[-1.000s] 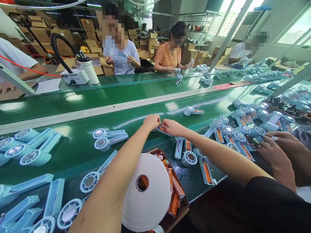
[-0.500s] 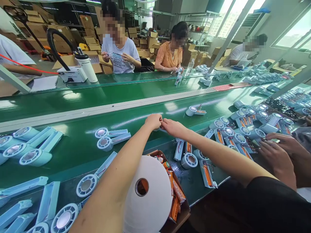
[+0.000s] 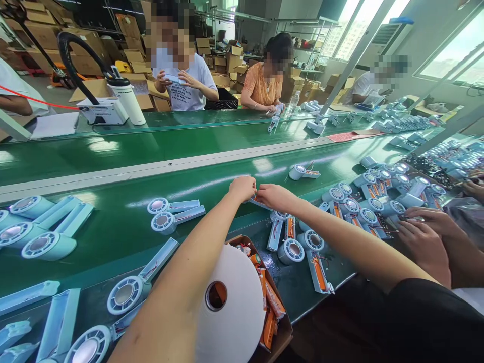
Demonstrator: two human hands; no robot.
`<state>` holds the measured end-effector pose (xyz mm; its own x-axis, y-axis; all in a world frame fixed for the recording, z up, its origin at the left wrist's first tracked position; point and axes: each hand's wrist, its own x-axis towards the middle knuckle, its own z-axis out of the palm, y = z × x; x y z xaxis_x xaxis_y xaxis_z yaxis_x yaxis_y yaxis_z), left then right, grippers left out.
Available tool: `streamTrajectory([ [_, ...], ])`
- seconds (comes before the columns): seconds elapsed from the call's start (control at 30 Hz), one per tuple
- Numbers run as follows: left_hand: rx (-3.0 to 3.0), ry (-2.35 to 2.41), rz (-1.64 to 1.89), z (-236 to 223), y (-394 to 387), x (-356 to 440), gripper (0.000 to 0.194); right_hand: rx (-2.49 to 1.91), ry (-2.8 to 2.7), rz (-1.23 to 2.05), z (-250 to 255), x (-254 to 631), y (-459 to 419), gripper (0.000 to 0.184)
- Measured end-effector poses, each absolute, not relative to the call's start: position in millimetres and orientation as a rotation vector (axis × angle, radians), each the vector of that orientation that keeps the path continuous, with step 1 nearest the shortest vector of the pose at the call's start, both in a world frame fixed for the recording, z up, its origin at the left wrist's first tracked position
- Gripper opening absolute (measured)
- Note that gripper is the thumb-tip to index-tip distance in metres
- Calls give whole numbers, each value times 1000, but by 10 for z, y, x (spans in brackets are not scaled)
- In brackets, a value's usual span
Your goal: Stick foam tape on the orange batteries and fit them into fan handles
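Over the near belt, my left hand [image 3: 243, 188] and my right hand [image 3: 275, 197] meet, fingertips pinched close together. Below the right fingers shows a strip of a light-blue fan housing [image 3: 259, 203]; the rest of it is hidden by my hands. What the left fingertips pinch is too small to make out. To the right of my forearms, fan housings [image 3: 291, 250] lie on the bench, some with an orange battery [image 3: 319, 272] and thin wires in the handle. Left of my hands, two housings [image 3: 164, 222] without batteries rest on the belt.
A big white roll [image 3: 236, 322] stands in front of me, partly over a cardboard box [image 3: 287, 330] of orange batteries. More housings [image 3: 49, 245] lie at the left. At the right, a co-worker's hands [image 3: 425, 234] work beside a pile of housings. Other people sit across the belt [image 3: 212, 174].
My hands stay together in nearly the same place, with small finger movements. The orange battery seen under my right hand earlier is now hidden. The view has shifted slightly.
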<state>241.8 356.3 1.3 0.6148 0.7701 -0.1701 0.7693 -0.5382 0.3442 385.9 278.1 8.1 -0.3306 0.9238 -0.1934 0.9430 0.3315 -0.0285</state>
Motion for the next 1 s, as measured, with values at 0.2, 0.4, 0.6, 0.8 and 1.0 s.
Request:
streamTrajectory([
  [0.2,2470,1205,4,-4,3586,2489,27,1717,2289,-278,91,3960,2926,40],
  [0.4,2457,1201,-6,-56,3621,2556,27,1731,2187,-333,85,4085,3071,32],
  [0.6,2460,1199,-25,-13,3604,2612,28,1775,2088,-361,61,4009,3224,26],
  [0.8,2434,1254,27,219,3548,2620,32,1991,2158,-285,308,4180,3039,33],
  [1.0,2442,1254,299,568,2978,1780,51,2219,2277,-237,498,4332,2564,24],
])
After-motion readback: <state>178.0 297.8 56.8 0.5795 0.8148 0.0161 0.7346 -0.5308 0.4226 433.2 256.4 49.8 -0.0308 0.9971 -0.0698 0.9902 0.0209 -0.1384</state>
